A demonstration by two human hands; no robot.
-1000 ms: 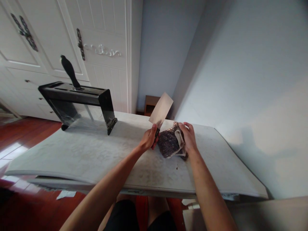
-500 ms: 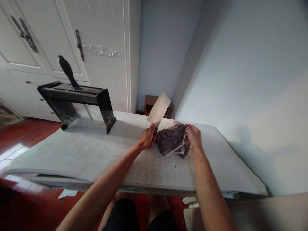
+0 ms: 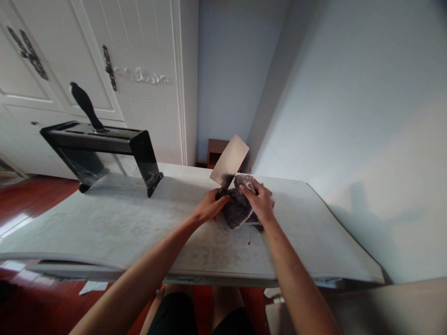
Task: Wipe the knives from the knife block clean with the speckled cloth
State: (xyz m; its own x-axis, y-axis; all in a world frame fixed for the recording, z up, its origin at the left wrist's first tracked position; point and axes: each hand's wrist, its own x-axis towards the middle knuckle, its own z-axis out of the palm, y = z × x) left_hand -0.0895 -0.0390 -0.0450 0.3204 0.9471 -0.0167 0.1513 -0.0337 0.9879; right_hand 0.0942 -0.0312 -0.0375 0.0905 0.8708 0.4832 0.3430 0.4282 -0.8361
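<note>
My left hand (image 3: 208,204) is wrapped round the dark handle of a cleaver (image 3: 230,159). Its broad blade tilts up and away from me, past the far side of the white table. A dark purple-grey cloth (image 3: 235,215) with a pale edge lies crumpled on the tabletop just right of the handle. My right hand (image 3: 261,200) pinches a bunched part of this cloth close to the base of the blade. The part of the cloth under my right hand is hidden.
A black frame (image 3: 101,139) with an upright handle and clear panels stands on the left of the white table (image 3: 115,232). A white cabinet (image 3: 146,56) rises behind it. A small brown stand (image 3: 214,150) sits beyond the table, and a pale wall (image 3: 349,116) borders the right.
My right hand has moved left from the cloth's right edge toward the cleaver, bunching the cloth. The view has shifted slightly, while my left hand keeps hold of the cleaver.
</note>
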